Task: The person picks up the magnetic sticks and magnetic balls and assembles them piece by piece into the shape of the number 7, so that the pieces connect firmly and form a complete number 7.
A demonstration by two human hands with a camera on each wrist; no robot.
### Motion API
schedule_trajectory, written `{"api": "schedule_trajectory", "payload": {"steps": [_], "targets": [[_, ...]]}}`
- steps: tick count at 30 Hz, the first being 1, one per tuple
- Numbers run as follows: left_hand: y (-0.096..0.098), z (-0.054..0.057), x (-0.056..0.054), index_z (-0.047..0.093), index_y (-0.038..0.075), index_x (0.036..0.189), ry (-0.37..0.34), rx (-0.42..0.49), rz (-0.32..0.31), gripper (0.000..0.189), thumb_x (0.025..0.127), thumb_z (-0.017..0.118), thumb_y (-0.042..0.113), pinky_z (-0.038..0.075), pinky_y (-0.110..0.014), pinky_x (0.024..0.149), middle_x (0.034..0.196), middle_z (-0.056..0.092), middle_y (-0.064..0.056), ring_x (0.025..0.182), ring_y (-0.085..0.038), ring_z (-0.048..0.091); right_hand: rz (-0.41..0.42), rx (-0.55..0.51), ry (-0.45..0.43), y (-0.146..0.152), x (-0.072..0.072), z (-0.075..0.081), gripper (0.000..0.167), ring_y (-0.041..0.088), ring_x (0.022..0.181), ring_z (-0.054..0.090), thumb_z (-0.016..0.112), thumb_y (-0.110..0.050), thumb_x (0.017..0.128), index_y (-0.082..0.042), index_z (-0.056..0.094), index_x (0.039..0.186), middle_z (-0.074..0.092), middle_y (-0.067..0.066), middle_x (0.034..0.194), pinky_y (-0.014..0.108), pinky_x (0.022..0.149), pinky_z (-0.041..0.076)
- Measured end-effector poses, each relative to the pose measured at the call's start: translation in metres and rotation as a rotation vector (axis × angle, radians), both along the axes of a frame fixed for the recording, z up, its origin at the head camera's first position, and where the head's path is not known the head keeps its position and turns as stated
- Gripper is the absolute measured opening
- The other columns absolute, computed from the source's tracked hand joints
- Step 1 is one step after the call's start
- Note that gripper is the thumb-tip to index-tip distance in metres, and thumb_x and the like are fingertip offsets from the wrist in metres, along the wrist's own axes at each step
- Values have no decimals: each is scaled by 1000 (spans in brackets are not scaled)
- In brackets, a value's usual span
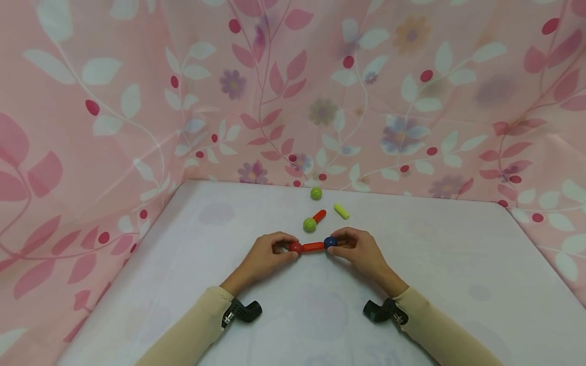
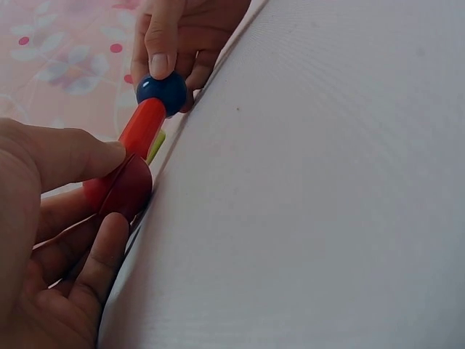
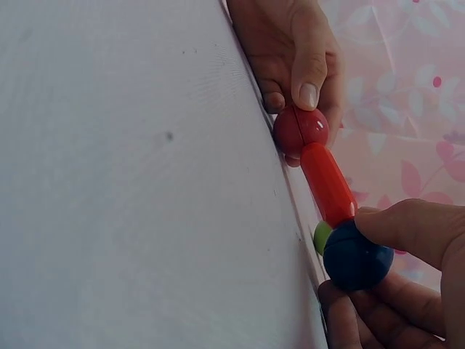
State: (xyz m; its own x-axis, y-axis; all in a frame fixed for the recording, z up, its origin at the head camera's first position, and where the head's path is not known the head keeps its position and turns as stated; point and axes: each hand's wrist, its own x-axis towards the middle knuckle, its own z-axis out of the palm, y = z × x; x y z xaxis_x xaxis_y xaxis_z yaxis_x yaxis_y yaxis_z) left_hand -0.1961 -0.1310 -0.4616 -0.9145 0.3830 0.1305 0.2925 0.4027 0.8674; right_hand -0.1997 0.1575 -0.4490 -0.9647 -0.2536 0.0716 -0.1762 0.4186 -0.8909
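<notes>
A red ball (image 1: 295, 247) and a blue ball (image 1: 330, 242) sit at the two ends of a red rod (image 1: 313, 247), joined in one line just over the table. My left hand (image 1: 271, 255) pinches the red ball between thumb and fingers. At the other end my right hand (image 1: 361, 250) grips the blue ball (image 3: 357, 254), its thumb on top in the right wrist view. Both balls touch the rod's ends; the left wrist view shows a seam round the red ball (image 2: 120, 187).
Beyond the hands, a green ball (image 1: 310, 224) touches a second red rod (image 1: 320, 216). A yellow-green rod (image 1: 341, 211) lies to its right, and another green ball (image 1: 316, 193) sits near the back edge of the white table (image 1: 220, 213). A floral curtain (image 1: 284, 101) hangs behind.
</notes>
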Motion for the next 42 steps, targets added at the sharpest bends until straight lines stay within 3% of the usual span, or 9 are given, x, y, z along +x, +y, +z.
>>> {"api": "schedule_trajectory", "payload": {"steps": [13,42], "targets": [[1,0,-1,74,14,125,7,2,1,33,94,79,22,52,-30,73,110,70,5,80,-16,64,-4,41,50,0,2,-3,30,23,86,60,86,-14,88,-6,73,114,68,4,95,31,76,51],[1,-3,-1,74,13,127,13,19,22,34,94,79,20,53,-29,74,111,70,4,80,-15,65,29,66,52,-1,2,-1,28,23,84,58,82,-10,90,-7,72,116,64,3,92,31,73,49]]}}
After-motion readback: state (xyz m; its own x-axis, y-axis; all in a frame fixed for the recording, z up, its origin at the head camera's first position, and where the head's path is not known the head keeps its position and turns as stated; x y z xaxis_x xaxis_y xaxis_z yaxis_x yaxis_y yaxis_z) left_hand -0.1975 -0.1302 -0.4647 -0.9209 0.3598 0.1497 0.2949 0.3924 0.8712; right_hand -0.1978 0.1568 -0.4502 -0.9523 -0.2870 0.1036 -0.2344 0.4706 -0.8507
